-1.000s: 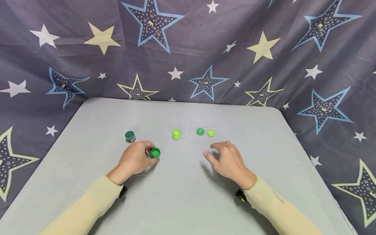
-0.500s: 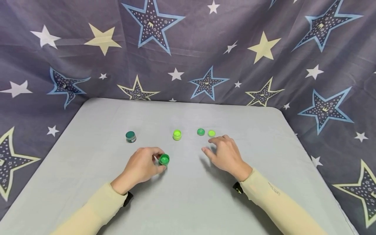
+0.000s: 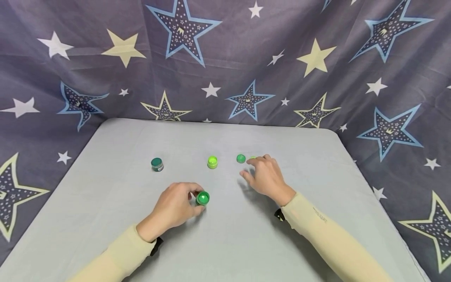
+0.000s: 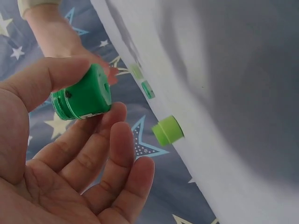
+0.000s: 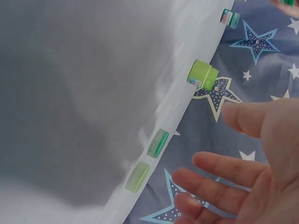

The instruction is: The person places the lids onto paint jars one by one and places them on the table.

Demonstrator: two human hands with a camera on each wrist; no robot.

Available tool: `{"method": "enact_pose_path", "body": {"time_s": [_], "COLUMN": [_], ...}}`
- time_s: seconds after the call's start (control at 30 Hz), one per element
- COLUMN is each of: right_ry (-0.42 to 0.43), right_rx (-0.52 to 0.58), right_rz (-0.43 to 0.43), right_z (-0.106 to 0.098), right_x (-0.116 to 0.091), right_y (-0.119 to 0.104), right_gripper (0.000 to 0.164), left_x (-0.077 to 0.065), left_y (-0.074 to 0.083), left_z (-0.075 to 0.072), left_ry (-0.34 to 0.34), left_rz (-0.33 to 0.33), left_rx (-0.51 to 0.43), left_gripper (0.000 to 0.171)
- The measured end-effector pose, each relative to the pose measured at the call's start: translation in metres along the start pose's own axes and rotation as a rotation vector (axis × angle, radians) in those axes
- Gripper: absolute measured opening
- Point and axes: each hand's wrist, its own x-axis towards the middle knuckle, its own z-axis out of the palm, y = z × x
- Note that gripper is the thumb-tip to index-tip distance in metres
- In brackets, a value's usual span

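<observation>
Above the table [image 3: 225,243], the left hand [image 3: 173,205] pinches an open green paint jar [image 3: 202,198], midway between left and right edges; the right hand [image 3: 267,177] hovers, fingers parted. Toward the far left corner stands a lidded teal jar [image 3: 157,164]; toward the far edge's middle, an open lime jar [image 3: 212,163]; right of it, a green lid [image 3: 241,158] and lime lid [image 5: 138,177].

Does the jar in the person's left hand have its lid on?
No, in the head view the green jar held by the left hand shows an open, uncovered mouth.
</observation>
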Motion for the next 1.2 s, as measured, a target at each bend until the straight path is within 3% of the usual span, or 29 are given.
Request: {"method": "enact_pose_path", "body": {"time_s": [0.57,0.87,1.07,1.2], "right_ry": [-0.111,-0.151,-0.258,-0.316], "right_rx": [-0.064,-0.11,-0.186,-0.214], "right_rz": [0.035,0.019,0.055,0.076], "right_z": [0.006,0.012,0.017,0.019], "right_x": [0.027,0.041,0.051,0.057], "right_y": [0.0,-0.002,-0.005,-0.006], "right_gripper": [0.041,0.022,0.041,0.045], "left_x": [-0.01,-0.013,-0.014,-0.014], "left_y": [0.013,0.017,0.018,0.018], "left_z": [0.007,0.008,0.009,0.009], "left_ry": [0.01,0.007,0.009,0.005], "left_rz": [0.009,0.011,0.037,0.044], "left_rx": [0.019,0.025,0.033,0.026], "left_gripper": [0.031,0.031,0.032,0.032]}}
